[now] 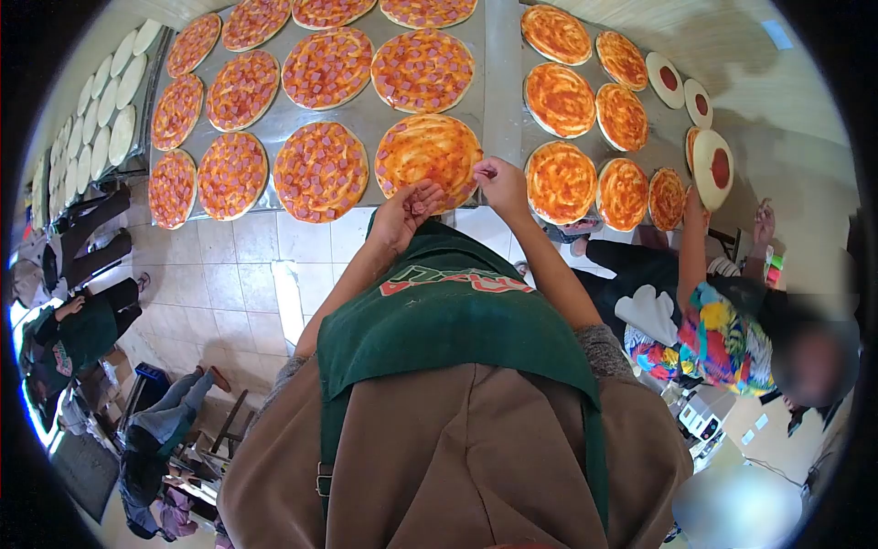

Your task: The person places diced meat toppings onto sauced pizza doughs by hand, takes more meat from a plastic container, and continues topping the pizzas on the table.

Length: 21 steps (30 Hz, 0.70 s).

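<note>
Over the front edge of a sauced pizza, my left hand is turned palm up, its fingers loosely curved and apart. I cannot make out anything lying in the palm. At the pizza's right edge, my right hand has thumb and fingers pinched together; whatever is between them is too small to see. Orange-red sauce with a swirl of cheese covers this pizza. Just left of it lies a pizza with ham cubes, and behind it another ham-topped pizza.
Several ham pizzas fill the metal table. Sauced pizzas stand on the right table. There a co-worker's arm holds up a dough base with a red sauce spot. Plain bases lie far left; other people stand below them.
</note>
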### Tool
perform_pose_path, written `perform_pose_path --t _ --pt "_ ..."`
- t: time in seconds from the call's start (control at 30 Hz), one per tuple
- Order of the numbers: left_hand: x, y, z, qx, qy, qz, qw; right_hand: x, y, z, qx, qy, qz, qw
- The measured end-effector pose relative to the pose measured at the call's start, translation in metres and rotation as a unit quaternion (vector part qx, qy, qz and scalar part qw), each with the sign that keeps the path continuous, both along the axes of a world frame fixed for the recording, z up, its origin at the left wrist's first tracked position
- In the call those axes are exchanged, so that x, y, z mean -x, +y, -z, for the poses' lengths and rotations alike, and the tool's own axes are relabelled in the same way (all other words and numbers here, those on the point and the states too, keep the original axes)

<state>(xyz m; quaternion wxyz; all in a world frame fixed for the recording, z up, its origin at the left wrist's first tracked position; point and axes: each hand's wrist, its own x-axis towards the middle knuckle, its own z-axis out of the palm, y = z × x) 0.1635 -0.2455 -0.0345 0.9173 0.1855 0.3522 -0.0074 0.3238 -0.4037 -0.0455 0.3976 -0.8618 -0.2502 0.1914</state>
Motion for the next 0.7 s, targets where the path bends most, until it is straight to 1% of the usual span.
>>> perform_pose_path --t 0.13,0.23,0.33,0.43,0.47,0.53,0.63,0.67,0.7 --pt "0.000 0.000 -0.001 -0.001 -0.006 0.000 1.000 -0.004 0.004 0.001 0.013 -0.068 0.004 0.998" --pt "0.001 0.001 -0.003 0.005 -0.004 -0.006 1.000 -0.011 0.000 0.001 -0.035 0.033 0.075 0.996" --pt "0.002 0.002 -0.003 0.002 -0.003 -0.007 1.000 -0.025 -0.010 0.021 -0.134 0.219 0.107 0.960" --pt "0.001 0.002 -0.003 0.003 0.002 -0.007 1.000 -0.035 -0.010 0.028 -0.175 0.245 0.080 0.950" --pt "0.001 0.003 -0.004 0.005 0.005 -0.009 1.000 -0.037 -0.012 0.027 -0.153 0.264 0.083 0.949" --pt "0.001 0.004 -0.006 0.006 0.004 -0.008 1.000 -0.040 -0.007 0.003 -0.109 0.300 0.089 0.943" --pt "0.000 0.005 -0.010 0.006 0.004 -0.011 1.000 -0.050 -0.011 0.009 -0.066 0.243 0.022 0.968" --pt "0.000 0.005 -0.010 0.006 0.005 -0.013 1.000 -0.051 -0.013 0.010 -0.044 0.249 0.029 0.967" --pt "0.000 0.005 -0.008 0.006 0.004 -0.015 1.000 -0.050 -0.010 -0.001 -0.021 0.256 0.036 0.966"
